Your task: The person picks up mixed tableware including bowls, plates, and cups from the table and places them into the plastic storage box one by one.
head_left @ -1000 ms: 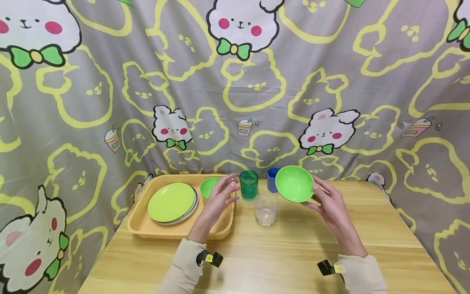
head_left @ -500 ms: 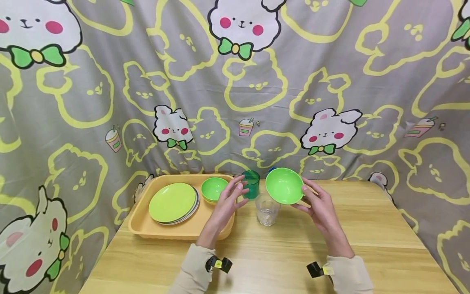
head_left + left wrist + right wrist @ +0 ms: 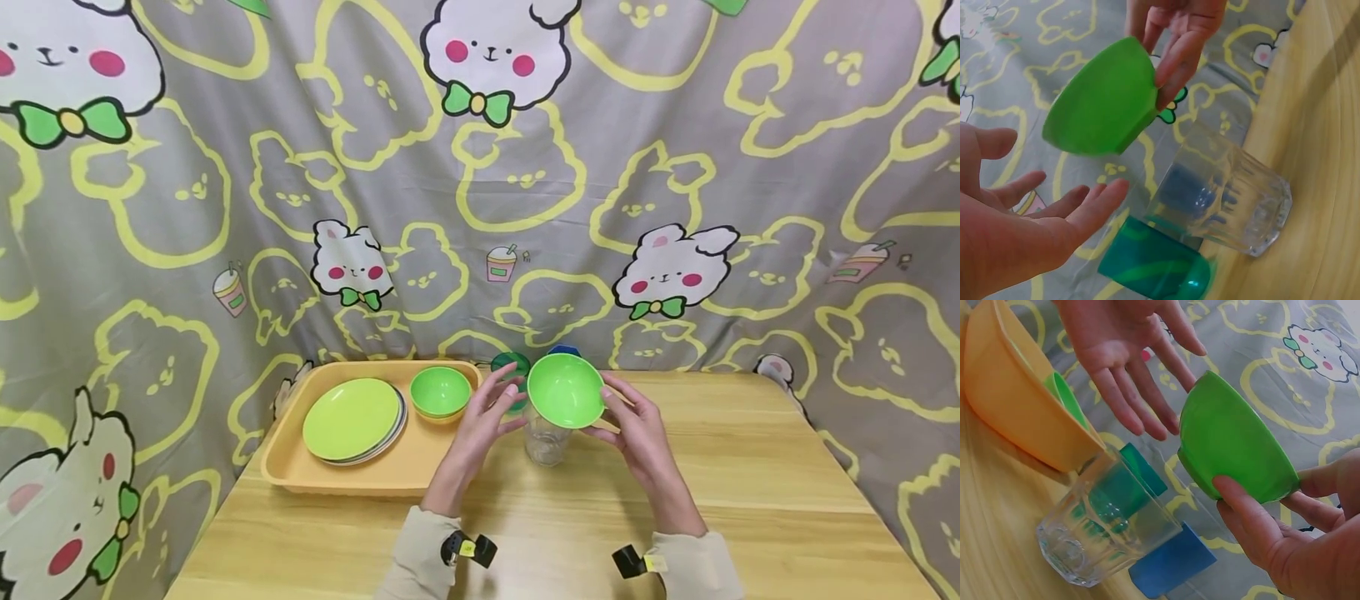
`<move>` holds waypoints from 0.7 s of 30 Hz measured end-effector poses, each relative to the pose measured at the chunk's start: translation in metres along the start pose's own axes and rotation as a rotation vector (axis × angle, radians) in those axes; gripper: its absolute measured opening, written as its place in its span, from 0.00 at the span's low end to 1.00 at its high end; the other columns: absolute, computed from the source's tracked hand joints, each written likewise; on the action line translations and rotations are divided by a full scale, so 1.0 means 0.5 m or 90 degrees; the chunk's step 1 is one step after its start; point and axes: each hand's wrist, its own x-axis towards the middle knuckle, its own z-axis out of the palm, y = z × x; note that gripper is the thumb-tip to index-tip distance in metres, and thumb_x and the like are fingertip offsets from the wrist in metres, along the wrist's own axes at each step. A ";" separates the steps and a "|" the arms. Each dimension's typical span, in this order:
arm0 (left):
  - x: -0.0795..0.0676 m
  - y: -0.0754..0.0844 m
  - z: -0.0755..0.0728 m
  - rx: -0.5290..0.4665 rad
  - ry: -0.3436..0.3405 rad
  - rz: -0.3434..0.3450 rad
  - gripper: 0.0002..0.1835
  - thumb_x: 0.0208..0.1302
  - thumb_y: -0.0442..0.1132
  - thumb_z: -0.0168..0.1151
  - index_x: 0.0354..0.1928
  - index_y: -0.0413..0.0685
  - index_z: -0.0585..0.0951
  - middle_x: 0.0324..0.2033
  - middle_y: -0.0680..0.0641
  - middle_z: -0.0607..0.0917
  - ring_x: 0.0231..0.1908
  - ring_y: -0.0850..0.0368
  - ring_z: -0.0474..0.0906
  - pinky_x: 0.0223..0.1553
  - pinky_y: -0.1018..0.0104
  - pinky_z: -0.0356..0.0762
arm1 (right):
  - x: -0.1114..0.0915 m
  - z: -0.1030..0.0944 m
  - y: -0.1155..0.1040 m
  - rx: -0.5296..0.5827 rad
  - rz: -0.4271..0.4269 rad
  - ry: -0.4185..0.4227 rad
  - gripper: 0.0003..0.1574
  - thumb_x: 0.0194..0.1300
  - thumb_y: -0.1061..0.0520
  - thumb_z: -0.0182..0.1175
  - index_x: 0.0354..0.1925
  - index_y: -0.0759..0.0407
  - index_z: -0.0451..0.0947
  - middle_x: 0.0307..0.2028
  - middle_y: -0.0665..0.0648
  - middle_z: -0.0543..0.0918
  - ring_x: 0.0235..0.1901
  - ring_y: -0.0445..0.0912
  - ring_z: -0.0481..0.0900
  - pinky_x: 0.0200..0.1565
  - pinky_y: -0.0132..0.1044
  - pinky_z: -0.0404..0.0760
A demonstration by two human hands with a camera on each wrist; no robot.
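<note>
A green bowl (image 3: 566, 390) is held in the air by my right hand (image 3: 637, 429), which pinches its right side with thumb and fingers. In the right wrist view the bowl (image 3: 1235, 440) is tilted, its outside toward the camera. My left hand (image 3: 480, 433) is spread, fingers apart, just left of the bowl; in the left wrist view a gap shows between that hand (image 3: 1029, 219) and the bowl (image 3: 1104, 103). Below the bowl stands a clear glass (image 3: 545, 446), its top partly hidden. Behind it are a teal cup (image 3: 1157, 259) and a blue cup (image 3: 1172, 562).
On the left of the wooden table (image 3: 750, 467) sits an orange tray (image 3: 288, 471). It holds a stack of plates with a yellow-green one (image 3: 352, 419) on top and a green bowl (image 3: 441, 392) on a yellow one. A patterned curtain (image 3: 420, 183) hangs behind.
My right hand has carried the green bowl left and slightly down, over the glass. My left hand has moved right, away from the tray, toward the bowl.
</note>
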 end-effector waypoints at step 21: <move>0.005 0.009 0.001 -0.009 0.043 -0.031 0.23 0.74 0.36 0.59 0.69 0.45 0.76 0.64 0.39 0.75 0.58 0.46 0.77 0.48 0.48 0.86 | -0.001 0.028 0.016 -0.043 0.012 -0.034 0.32 0.80 0.54 0.55 0.74 0.66 0.64 0.55 0.54 0.81 0.47 0.46 0.87 0.44 0.48 0.89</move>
